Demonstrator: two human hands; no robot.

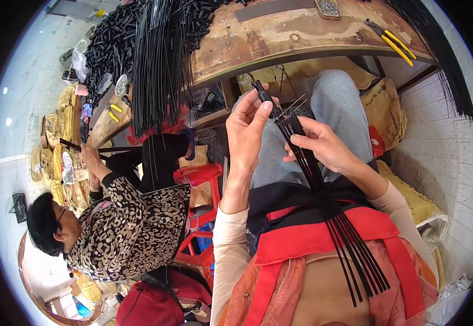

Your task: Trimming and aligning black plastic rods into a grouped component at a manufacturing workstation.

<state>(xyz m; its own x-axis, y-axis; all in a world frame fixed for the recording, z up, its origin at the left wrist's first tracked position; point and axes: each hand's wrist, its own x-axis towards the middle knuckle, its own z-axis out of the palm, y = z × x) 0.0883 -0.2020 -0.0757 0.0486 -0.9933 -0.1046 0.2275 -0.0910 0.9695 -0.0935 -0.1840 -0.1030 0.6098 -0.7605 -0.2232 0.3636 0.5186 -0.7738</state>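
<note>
In front of my lap my left hand [247, 127] grips the black plastic hub [263, 95] of what looks like an umbrella frame, with the thumb pressed along it. Black ribs [308, 169] run down from the hub, over my lap, and fan out across my red apron [285, 242]. Thin metal wires stick out sideways just below the hub. My right hand [326, 145] closes on the upper ribs, thumb on top; some of its fingers are hidden behind them.
A worn wooden workbench [269, 35] curves ahead, bearing yellow-handled pliers [393, 42], a tray of small metal parts [329, 8] and a heap of black plastic pieces [114, 46]. Bundled black rods [160, 70] hang off its edge. A co-worker [127, 223] sits at left beside a red stool [206, 185].
</note>
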